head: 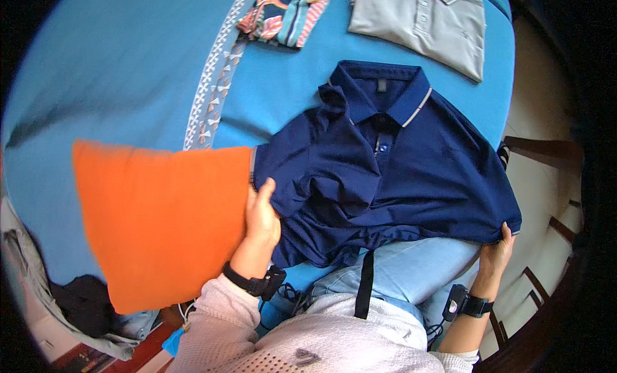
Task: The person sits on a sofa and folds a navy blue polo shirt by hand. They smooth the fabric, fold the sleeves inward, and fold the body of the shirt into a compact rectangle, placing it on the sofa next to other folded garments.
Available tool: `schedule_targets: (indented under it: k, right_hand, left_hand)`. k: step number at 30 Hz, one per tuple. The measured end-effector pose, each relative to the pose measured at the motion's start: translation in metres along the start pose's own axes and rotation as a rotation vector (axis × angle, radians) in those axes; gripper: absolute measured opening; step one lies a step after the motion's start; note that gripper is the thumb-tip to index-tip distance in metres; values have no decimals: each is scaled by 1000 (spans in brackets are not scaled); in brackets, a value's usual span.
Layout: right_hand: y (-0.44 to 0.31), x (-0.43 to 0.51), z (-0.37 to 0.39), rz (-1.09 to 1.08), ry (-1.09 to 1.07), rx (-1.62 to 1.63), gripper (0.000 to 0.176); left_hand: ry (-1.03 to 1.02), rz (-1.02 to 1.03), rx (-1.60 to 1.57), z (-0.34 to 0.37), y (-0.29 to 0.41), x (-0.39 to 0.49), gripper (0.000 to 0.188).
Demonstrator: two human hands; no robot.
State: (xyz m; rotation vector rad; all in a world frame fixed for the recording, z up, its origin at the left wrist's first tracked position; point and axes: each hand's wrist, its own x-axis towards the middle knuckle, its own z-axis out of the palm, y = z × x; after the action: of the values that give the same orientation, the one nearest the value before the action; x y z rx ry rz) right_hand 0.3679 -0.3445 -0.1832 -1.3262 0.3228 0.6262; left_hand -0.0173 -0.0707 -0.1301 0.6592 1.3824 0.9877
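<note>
A navy polo shirt (424,180) lies front up before me, its collar pointing away and its lower part bunched towards my lap. My left hand (262,216) grips the sleeve edge on the left, thumb on top, with the other fingers mostly hidden. Right beside that hand is an orange cushion (164,223), which meets the sleeve's cuff. On the opposite side, my right hand (499,250) pinches the hem of the other sleeve between thumb and fingers. Folds cover much of the shirt's left half, and one collar side is partly turned.
The blue bed sheet (135,84) carries a patterned band (219,84). A folded grey polo shirt (414,31) and a folded multicoloured printed garment (284,16) lie at the far side. Dark clothing (84,303) sits at lower left. Cables hang from both wrist straps.
</note>
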Motion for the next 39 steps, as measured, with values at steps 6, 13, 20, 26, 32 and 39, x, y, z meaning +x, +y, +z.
schedule_targets:
  k: [6,13,20,26,32,39]
  right_hand:
    - [-3,1,-2,42,-2,-60,41]
    - [2,0,0,29,-85,-86,40]
    - [3,-11,10,31,-67,-68,42]
    - [4,-10,15,45,-80,-90,46]
    - [4,-11,12,35,-42,-96,47]
    - [6,-12,17,5,-96,-94,43]
  left_hand:
    - [-247,-140,806,-28,-5,-8,27]
    - [-272,746,1220,32,38,14,27]
    - [-425,440,818,81,33,129,23]
    - [-303,640,974,86,69,150,21]
    - [-148,857,1044,78,64,152,32]
    - [-255,532,572,75,34,85,19]
